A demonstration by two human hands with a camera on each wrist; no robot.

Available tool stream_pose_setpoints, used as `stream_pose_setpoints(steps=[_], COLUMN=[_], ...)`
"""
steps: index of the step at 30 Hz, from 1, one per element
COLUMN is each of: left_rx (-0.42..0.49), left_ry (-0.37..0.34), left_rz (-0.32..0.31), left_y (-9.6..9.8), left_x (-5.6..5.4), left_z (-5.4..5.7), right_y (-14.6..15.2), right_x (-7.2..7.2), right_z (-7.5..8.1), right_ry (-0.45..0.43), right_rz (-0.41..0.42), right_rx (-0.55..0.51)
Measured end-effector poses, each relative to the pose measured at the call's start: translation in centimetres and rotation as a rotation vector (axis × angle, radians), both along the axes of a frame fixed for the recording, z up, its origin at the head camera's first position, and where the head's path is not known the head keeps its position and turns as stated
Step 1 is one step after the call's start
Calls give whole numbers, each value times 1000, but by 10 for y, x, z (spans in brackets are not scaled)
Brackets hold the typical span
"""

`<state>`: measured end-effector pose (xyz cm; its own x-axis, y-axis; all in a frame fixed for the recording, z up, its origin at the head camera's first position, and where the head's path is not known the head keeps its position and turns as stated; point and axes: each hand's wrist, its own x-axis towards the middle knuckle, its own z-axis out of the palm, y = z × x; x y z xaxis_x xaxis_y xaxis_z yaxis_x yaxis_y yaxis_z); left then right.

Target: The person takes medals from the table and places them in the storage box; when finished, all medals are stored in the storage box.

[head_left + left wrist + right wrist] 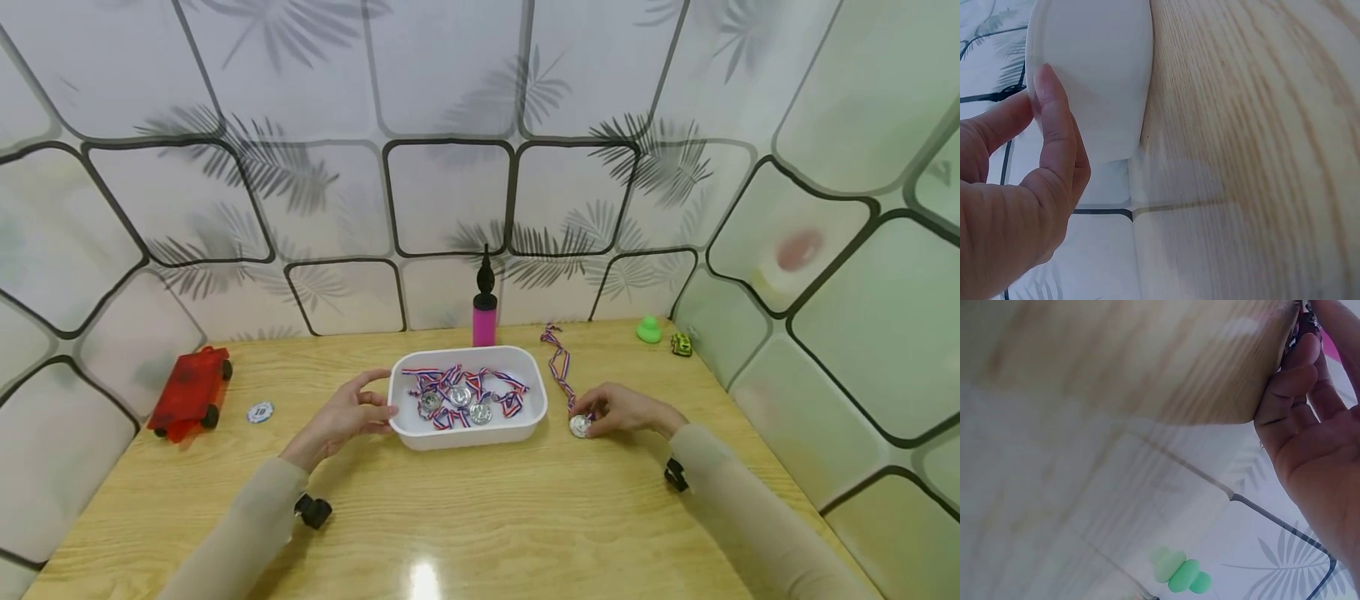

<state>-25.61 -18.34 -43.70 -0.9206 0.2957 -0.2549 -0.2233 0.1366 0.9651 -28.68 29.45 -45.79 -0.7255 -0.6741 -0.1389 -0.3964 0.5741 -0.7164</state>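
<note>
A white plastic tub stands on the table, with several silver medals on red, white and blue ribbons inside. My left hand grips the tub's left rim; in the left wrist view, fingers lie against its outer wall. To the right of the tub, my right hand pinches the edge of another silver medal, which lies at the table surface. Its striped ribbon trails away toward the wall. In the right wrist view, curled fingers mostly hide that medal.
Behind the tub stands a pink and black hand pump. A red toy car and a poker chip lie at the left. Far right are a green rubbery toy and a small yellow-green toy car. Patterned walls border the table.
</note>
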Motion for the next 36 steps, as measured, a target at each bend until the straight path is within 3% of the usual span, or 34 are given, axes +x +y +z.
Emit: stream_pose_setpoints(steps=[9,18,28,36], left_rx=[-16,-34,-25,-24], left_ry=[-9,-3,7,10], left_rz=[9,11,-2,-5], left_y=[2,1,2,1], left_x=[1,1,1,1], left_z=[1,0,2,3], right_y=[1,5,7,2], right_x=[-2,0,0,-5], right_z=[-4,-1,10,23], right_ry=[7,-22,-117,-153], right_rz=[-8,-104,-248,-309], right_rx=[7,-10,-229,-433])
